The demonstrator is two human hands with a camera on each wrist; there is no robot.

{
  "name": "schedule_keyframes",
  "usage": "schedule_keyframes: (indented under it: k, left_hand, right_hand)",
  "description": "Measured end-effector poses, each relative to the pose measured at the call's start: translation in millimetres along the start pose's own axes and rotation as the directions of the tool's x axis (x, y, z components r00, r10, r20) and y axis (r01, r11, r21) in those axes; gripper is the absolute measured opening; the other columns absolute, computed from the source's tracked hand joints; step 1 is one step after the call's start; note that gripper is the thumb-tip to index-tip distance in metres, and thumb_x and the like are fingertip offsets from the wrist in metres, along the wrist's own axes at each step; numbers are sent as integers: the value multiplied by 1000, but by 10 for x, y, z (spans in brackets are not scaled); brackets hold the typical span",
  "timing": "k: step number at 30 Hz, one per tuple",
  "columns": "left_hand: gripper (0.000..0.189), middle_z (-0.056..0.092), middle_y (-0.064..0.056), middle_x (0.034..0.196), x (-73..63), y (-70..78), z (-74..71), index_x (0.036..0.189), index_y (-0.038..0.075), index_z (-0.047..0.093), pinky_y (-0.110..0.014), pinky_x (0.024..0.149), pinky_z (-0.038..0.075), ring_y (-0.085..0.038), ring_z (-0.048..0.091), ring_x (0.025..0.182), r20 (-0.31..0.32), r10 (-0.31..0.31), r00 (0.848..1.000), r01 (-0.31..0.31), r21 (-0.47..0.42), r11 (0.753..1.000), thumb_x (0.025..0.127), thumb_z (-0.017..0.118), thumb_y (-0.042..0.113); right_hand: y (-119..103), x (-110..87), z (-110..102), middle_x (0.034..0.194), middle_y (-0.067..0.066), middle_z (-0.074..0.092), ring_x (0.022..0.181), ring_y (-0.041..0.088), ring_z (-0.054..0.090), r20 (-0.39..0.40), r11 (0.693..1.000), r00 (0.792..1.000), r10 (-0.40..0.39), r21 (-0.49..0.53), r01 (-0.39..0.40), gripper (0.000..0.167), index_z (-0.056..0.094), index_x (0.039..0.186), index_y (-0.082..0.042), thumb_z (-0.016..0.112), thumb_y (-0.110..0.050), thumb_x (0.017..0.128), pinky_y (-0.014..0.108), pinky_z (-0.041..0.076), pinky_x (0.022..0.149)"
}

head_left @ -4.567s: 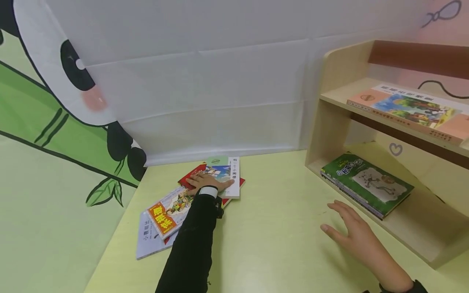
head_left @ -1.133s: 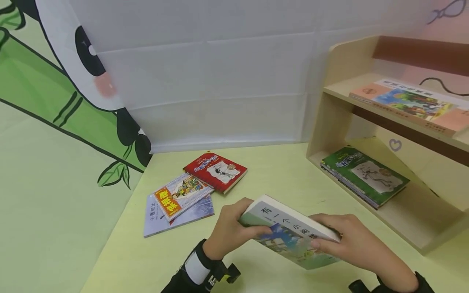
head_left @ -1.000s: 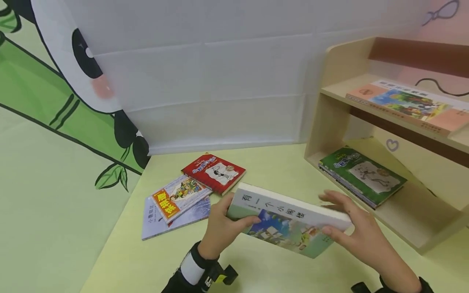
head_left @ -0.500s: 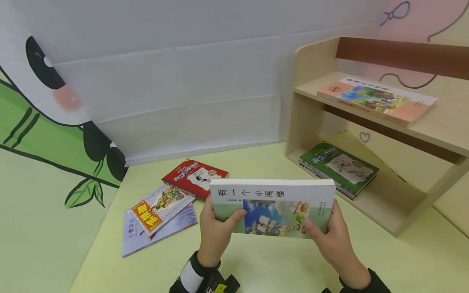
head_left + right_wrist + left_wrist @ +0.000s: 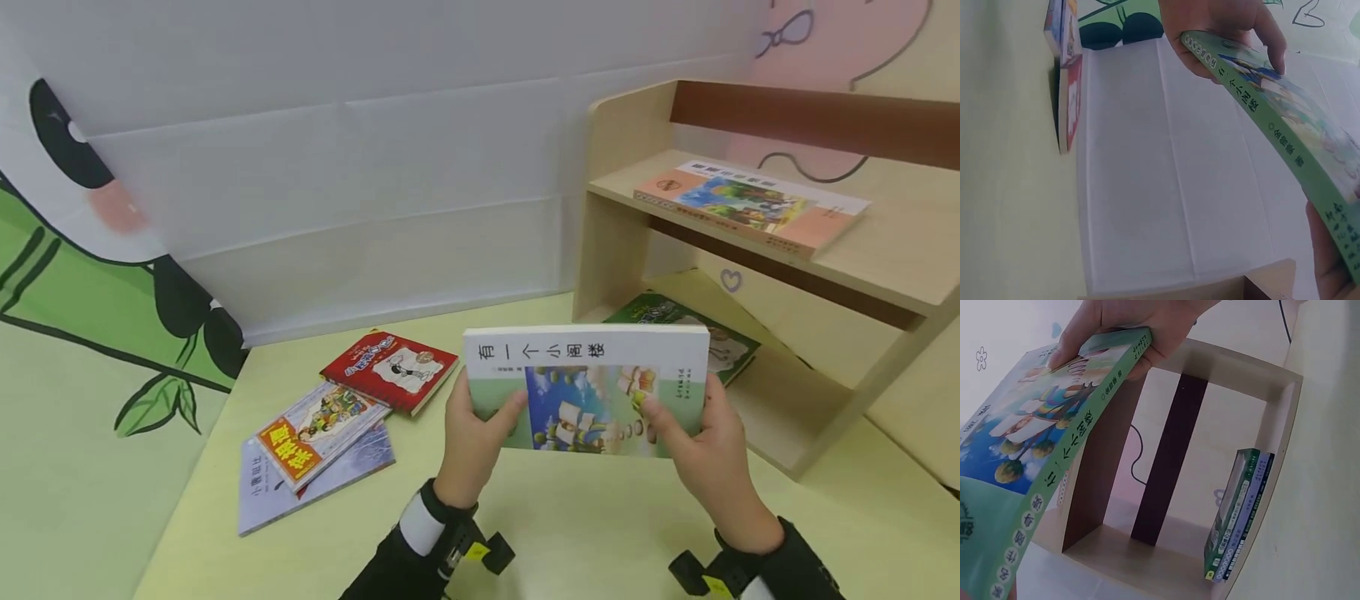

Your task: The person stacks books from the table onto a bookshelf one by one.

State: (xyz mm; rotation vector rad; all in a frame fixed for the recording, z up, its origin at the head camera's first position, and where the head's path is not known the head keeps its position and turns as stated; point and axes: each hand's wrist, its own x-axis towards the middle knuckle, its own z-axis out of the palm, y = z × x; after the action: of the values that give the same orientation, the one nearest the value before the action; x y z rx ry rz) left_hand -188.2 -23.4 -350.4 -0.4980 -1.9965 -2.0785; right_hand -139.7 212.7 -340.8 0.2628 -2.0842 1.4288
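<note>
A thick paperback book (image 5: pixel 585 350) with a white strip and a blue picture on a green cover is held above the table, cover toward me. My left hand (image 5: pixel 471 442) grips its left end, thumb on the cover and fingers behind. At the right end my right hand (image 5: pixel 711 467) holds it the same way. The left wrist view shows the green spine along the lower side of the paperback book (image 5: pixel 1041 469), with my right hand (image 5: pixel 1129 325) at the far end. In the right wrist view, my left hand (image 5: pixel 1216 25) is at the far end.
A wooden bookshelf (image 5: pixel 615 250) stands at right. An orange-and-white book (image 5: pixel 750 204) lies on its upper shelf, and a green book (image 5: pixel 735 342) tops a stack below. A red book (image 5: pixel 393 367), a yellow-and-white comic book (image 5: pixel 322 429) and a pale blue book (image 5: pixel 262 492) overlap on the table (image 5: pixel 585 533) at left.
Earlier my left hand lay on the book atop the red one. Both hands now hold it over the table, levelled and raised slightly rightward. My view has turned right.
</note>
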Motion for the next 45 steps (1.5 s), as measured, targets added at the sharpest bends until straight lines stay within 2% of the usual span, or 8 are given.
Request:
schedule_keyframes:
  k: [6, 10, 17, 20, 23, 27, 39, 45]
  left_hand:
    - [52, 54, -23, 113, 408, 111, 170, 134, -3, 39, -39, 79, 53, -20, 59, 95, 180, 72, 981, -46, -141, 989, 86, 58, 5]
    - [56, 55, -22, 120, 715, 190, 347, 138, -2, 33, -34, 82, 53, -18, 58, 96, 184, 53, 981, -22, -165, 986, 90, 60, 2]
    - [86, 45, -10, 132, 1204, 364, 713, 152, 10, 24, -30, 81, 48, -19, 49, 105, 238, -14, 971, -17, 130, 991, 85, 76, 19]
    - [104, 43, -8, 132, 1387, 438, 872, 154, 12, 17, -30, 88, 47, -17, 48, 110, 291, 16, 957, -102, 284, 953, 76, 85, 27]
    - [112, 46, -9, 126, 1554, 484, 1053, 153, 8, 17, -28, 91, 47, -17, 49, 110, 289, 66, 955, -194, 439, 877, 70, 89, 29]
    - [106, 52, -5, 116, 1746, 516, 1281, 149, 6, 25, -23, 85, 46, -14, 51, 103, 260, 89, 961, -218, 523, 824, 69, 89, 31]
    - [82, 63, -1, 112, 2047, 364, 1492, 136, 8, 48, -20, 76, 44, -12, 56, 94, 275, 21, 961, -185, 588, 787, 71, 86, 40]
    - [84, 61, -1, 123, 2022, 366, 1515, 144, 10, 43, -22, 84, 46, -13, 57, 104, 289, -65, 955, -120, 579, 806, 77, 81, 44]
  right_hand:
    - [-76, 351, -212, 88, -7, 61, 60, 7, 57, -97, 999, 994, 44, -26, -47, 34, 51, 123, -2, 63, 2, 92, 17, 48, 53]
    - [-153, 613, -376, 93, -7, 62, 66, 7, 58, -160, 994, 983, 89, -49, -98, 32, 52, 125, -11, 63, -8, 94, 15, 49, 57]
    - [-238, 1105, -625, 104, -9, 61, 82, 4, 61, -275, 987, 954, 119, -72, -144, 34, 53, 127, -12, 62, -20, 95, 11, 49, 65]
    - [-257, 1274, -719, 108, -7, 60, 86, 4, 62, -270, 982, 944, 188, 27, -188, 35, 50, 128, -14, 61, -21, 95, 10, 50, 66]
    - [-279, 1414, -787, 109, -7, 57, 88, 4, 60, -302, 969, 921, 246, 49, -243, 34, 47, 125, -15, 61, -21, 95, 10, 49, 67]
    - [-324, 1581, -893, 111, -12, 50, 96, 1, 54, -345, 938, 890, 298, -70, -341, 42, 40, 135, -15, 57, -24, 97, 8, 47, 71]
    - [-271, 1864, -1053, 154, 11, 20, 128, 17, 36, -227, 833, 846, 482, -181, -523, 74, -5, 155, -18, 43, -28, 100, 28, 41, 104]
    - [-278, 1845, -1095, 152, 29, 8, 135, 40, 19, -191, 712, 808, 557, -391, -583, 79, -14, 152, -6, 41, -23, 99, 40, 40, 102]
